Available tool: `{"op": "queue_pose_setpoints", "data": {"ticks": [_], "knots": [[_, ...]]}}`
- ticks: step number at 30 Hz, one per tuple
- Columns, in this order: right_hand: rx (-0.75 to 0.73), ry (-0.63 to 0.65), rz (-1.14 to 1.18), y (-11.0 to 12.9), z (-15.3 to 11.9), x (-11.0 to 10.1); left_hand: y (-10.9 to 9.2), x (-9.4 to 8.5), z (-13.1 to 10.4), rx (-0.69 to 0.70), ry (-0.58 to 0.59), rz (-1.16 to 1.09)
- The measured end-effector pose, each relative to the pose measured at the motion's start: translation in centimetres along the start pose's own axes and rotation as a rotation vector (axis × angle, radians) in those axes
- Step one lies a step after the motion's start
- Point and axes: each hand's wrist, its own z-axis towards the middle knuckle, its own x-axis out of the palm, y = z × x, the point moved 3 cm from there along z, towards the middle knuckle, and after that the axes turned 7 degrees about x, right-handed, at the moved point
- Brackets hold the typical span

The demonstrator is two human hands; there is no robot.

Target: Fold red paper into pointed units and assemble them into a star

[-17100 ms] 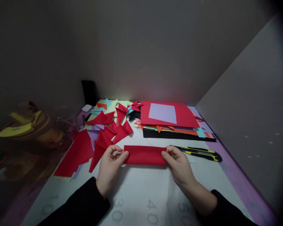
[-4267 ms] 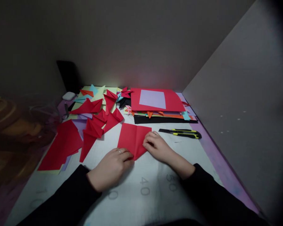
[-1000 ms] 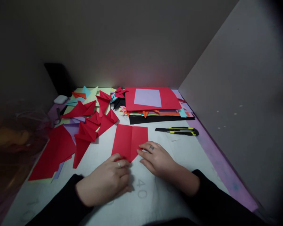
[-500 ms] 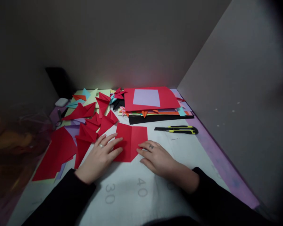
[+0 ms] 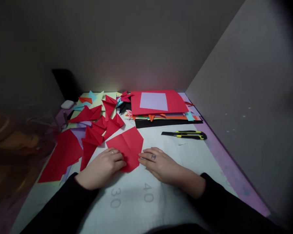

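Note:
A creased sheet of red paper (image 5: 128,146) lies turned at an angle on the white mat, with a fold line down its middle. My left hand (image 5: 104,167) is closed at the lower left edge of this paper, fingers bent together over it; that corner is hidden beneath them. At the right edge, my right hand (image 5: 160,164) has its fingers stretched out, the tips touching or very near the paper.
Several folded red paper pieces (image 5: 90,113) lie to the left, above flat red sheets (image 5: 61,157). A stack of coloured paper (image 5: 173,104) stands at the back by the wall. A yellow and black utility knife (image 5: 190,135) rests on the right.
The red paper has been turned counterclockwise and shifted slightly left. My left hand's fingers have gone from spread to bent together at its edge; my right hand has moved a little left.

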Motion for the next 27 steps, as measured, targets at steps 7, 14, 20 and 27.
{"op": "queue_pose_setpoints", "data": {"ticks": [7,14,20,27], "knots": [[-0.206,0.040,-0.031,-0.1,0.5,-0.6,0.6,-0.9,0.2,-0.128,0.101,-0.357],[-0.233,0.007,0.049,-0.6,0.7,-0.7,1.0,-0.8,0.6,-0.162,0.052,-0.583],[-0.191,0.117,0.059,-0.8,0.7,-0.9,0.6,-1.8,-0.3,-0.148,0.137,-0.486],[-0.116,0.113,0.153,-1.4,0.5,-0.7,0.6,-2.2,-1.4,-0.209,0.104,-0.193]]}}
